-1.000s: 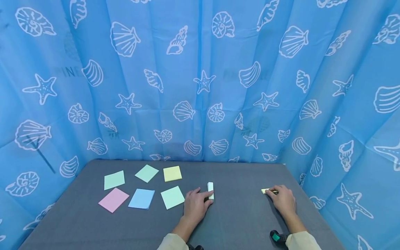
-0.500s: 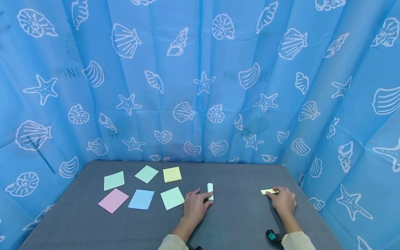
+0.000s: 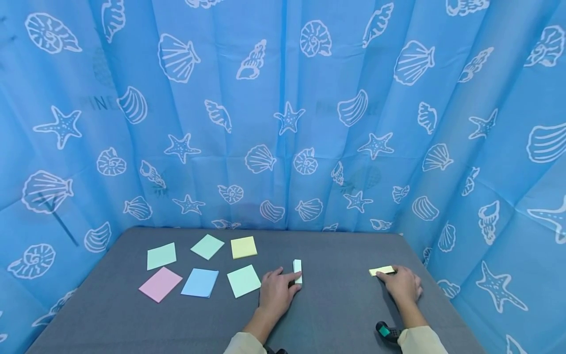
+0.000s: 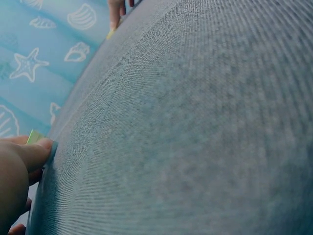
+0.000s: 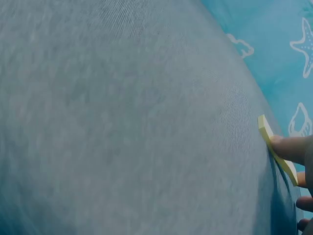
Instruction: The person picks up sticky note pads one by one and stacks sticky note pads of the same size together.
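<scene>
My left hand (image 3: 277, 291) pinches a narrow pad of pale green sticky notes (image 3: 297, 266) near the table's middle. In the left wrist view, the thumb lies along this pad (image 4: 34, 136) and a bluish edge shows beneath. Over on the right, my right hand (image 3: 404, 285) holds a narrow pad of yellow sticky notes (image 3: 381, 270) by its right part. The thumb presses the near long side of the yellow pad (image 5: 266, 129), and a fingertip touches one end. Both narrow pads rest on the grey table.
Left of my left hand lie square sticky notes: yellow (image 3: 243, 247), blue (image 3: 200, 282), pink (image 3: 160, 284) and several green, one of them (image 3: 244, 280) close to the hand. A blue shell-patterned curtain (image 3: 283, 113) hangs behind the grey table (image 3: 327, 314).
My right hand has slid slightly right along the yellow pad, so more of the pad shows. The left hand and its pad have stayed put.
</scene>
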{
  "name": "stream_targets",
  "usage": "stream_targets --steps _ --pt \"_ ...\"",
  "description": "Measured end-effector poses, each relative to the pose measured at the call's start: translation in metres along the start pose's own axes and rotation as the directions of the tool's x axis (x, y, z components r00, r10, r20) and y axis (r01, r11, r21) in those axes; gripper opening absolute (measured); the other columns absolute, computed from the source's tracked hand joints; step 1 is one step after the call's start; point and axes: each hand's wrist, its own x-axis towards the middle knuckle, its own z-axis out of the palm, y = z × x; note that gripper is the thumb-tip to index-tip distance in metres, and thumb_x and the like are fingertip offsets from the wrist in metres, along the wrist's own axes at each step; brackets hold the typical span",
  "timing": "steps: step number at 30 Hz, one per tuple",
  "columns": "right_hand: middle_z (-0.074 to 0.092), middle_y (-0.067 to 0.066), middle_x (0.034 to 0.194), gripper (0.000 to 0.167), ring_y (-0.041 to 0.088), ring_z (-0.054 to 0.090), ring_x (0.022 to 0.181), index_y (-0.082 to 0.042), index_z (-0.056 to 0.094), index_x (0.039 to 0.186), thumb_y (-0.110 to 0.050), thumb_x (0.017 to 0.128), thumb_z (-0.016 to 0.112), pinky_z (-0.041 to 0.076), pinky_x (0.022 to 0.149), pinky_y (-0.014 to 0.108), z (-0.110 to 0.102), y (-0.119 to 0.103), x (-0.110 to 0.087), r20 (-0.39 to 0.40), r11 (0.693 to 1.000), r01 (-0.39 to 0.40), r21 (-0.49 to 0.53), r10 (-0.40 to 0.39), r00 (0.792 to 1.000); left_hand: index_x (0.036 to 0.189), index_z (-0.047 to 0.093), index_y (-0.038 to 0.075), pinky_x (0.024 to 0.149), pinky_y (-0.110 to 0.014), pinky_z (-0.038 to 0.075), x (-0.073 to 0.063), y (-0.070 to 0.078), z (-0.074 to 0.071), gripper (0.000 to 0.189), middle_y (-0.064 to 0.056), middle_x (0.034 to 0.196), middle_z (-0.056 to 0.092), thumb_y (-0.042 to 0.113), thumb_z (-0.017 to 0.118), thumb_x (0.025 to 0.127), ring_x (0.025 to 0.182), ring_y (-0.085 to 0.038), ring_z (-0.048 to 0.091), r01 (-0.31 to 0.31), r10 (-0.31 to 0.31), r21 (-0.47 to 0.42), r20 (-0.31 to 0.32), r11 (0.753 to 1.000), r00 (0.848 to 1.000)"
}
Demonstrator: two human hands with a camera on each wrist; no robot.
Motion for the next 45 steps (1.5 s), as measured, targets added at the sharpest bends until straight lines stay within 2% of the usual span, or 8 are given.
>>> stream_targets --steps 6,12,15,20,25,29,39,45 --pt "0.047 0.034 0.125 0.055 0.053 0.033 0.118 0.009 0.047 0.129 -0.011 0.085 0.073 0.023 0.095 0.065 0.007 -0.005 0.005 -0.021 0.996 -0.013 0.089 0.015 1.0 0.12 0.071 0.032 0.099 -0.051 0.041 0.0 -0.001 0.001 0.039 0.005 0.109 0.072 0.036 0.078 0.082 0.119 -0.025 0.058 -0.001 0.001 0.012 -0.007 1.0 1.0" --pt "0.049 0.032 0.127 0.049 0.049 0.039 0.112 0.007 0.047 0.127 -0.001 0.085 0.069 0.021 0.097 0.062 0.016 -0.004 0.007 -0.088 0.981 0.029 0.192 -0.013 0.996 0.12 0.071 0.032 0.099 -0.05 0.041 0.0 0.0 -0.001 0.039 0.005 0.11 0.072 0.036 0.077 0.082 0.119 -0.026 0.058 0.0 0.0 0.01 -0.005 1.0 1.0" --pt "0.052 0.031 0.12 0.043 0.047 0.044 0.107 0.006 0.049 0.122 0.001 0.085 0.068 0.025 0.094 0.06 0.019 -0.003 0.007 -0.121 0.972 0.058 0.227 -0.03 0.992 0.12 0.071 0.032 0.099 -0.051 0.041 0.0 0.0 -0.001 0.039 0.005 0.11 0.072 0.036 0.077 0.082 0.119 -0.026 0.058 -0.003 0.003 0.008 -0.005 1.0 1.0" --pt "0.057 0.026 0.105 0.034 0.04 0.054 0.093 0.005 0.053 0.117 0.002 0.086 0.067 0.04 0.076 0.051 0.019 -0.004 0.009 -0.145 0.965 0.075 0.25 -0.04 0.989 0.12 0.071 0.032 0.099 -0.051 0.041 0.0 0.001 -0.001 0.039 0.005 0.11 0.071 0.036 0.077 0.082 0.119 -0.025 0.058 -0.006 0.007 0.009 -0.008 1.0 1.0" --pt "0.058 0.024 0.103 0.033 0.037 0.055 0.088 0.003 0.054 0.119 0.001 0.088 0.064 0.042 0.066 0.044 0.013 -0.01 0.008 -0.115 0.961 0.081 0.264 -0.052 0.992 0.119 0.071 0.032 0.099 -0.05 0.041 0.0 0.001 -0.001 0.038 0.005 0.109 0.072 0.036 0.077 0.082 0.118 -0.025 0.059 -0.014 0.014 0.01 -0.01 1.0 1.0" --pt "0.06 0.024 0.104 0.036 0.034 0.057 0.082 0.001 0.055 0.122 -0.001 0.088 0.065 0.042 0.059 0.038 0.009 -0.018 0.006 -0.107 0.962 0.119 0.246 -0.095 0.99 0.12 0.071 0.032 0.099 -0.05 0.041 0.001 0.0 -0.001 0.038 0.005 0.11 0.072 0.036 0.077 0.082 0.118 -0.025 0.059 -0.005 0.005 0.014 0.0 1.0 1.0" --pt "0.061 0.022 0.104 0.039 0.025 0.057 0.067 -0.003 0.055 0.126 -0.002 0.088 0.065 0.041 0.051 0.032 0.009 -0.041 0.008 -0.123 0.952 0.149 0.266 -0.12 0.985 0.12 0.071 0.032 0.099 -0.05 0.042 0.0 0.0 -0.002 0.038 0.005 0.11 0.071 0.036 0.077 0.082 0.118 -0.025 0.059 -0.011 0.011 0.018 0.005 1.0 1.0" --pt "0.063 0.022 0.103 0.036 0.025 0.062 0.067 -0.003 0.057 0.123 -0.002 0.089 0.065 0.042 0.052 0.03 0.012 -0.054 0.007 -0.12 0.944 0.177 0.277 -0.149 0.982 0.12 0.071 0.033 0.099 -0.05 0.041 0.0 0.0 -0.001 0.038 0.006 0.111 0.071 0.036 0.077 0.082 0.118 -0.024 0.058 -0.008 0.008 0.024 -0.001 1.0 1.0"
